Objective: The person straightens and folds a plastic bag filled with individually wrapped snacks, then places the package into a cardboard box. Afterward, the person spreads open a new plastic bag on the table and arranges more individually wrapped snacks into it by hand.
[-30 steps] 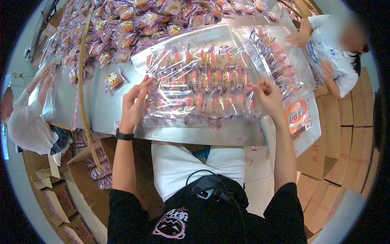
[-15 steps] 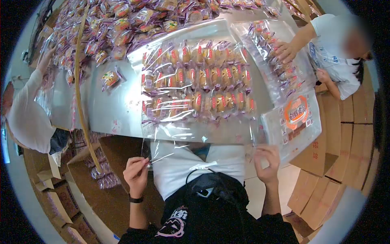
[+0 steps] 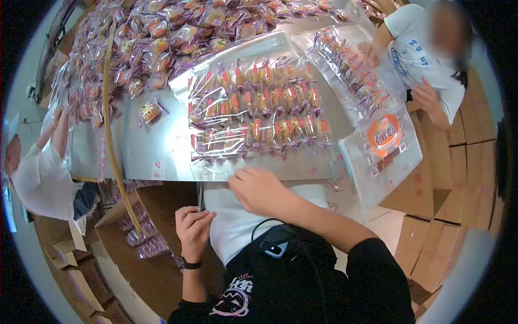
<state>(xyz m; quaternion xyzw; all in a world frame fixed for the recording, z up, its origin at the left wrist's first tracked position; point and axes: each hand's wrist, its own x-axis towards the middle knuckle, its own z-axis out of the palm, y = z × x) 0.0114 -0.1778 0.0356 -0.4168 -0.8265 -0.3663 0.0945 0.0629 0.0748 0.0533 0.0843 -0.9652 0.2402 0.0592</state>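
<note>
A large clear plastic bag (image 3: 286, 166) lies flat on the metal table in front of me, filled with three rows of small wrapped cakes (image 3: 263, 100). My left hand (image 3: 194, 225) is below the table edge, with thumb and fingers pinched on the bag's near left corner. Reaching across my lap, my right hand (image 3: 254, 189) is at the bag's near edge, its fingers bent together on the plastic close to the left hand. Its fingertips are partly hidden.
A heap of wrapped cakes (image 3: 162, 46) covers the back left. Printed flat bags (image 3: 386, 143) lie at the right, near a co-worker (image 3: 426, 54) with another filled bag (image 3: 350, 70). A second person (image 3: 46, 173) stands left. Cardboard boxes (image 3: 431, 248) are stacked at the right.
My right hand has moved left from the bag's near right corner to beside my left hand. The left hand has shifted slightly right. The co-worker's lower hand has risen.
</note>
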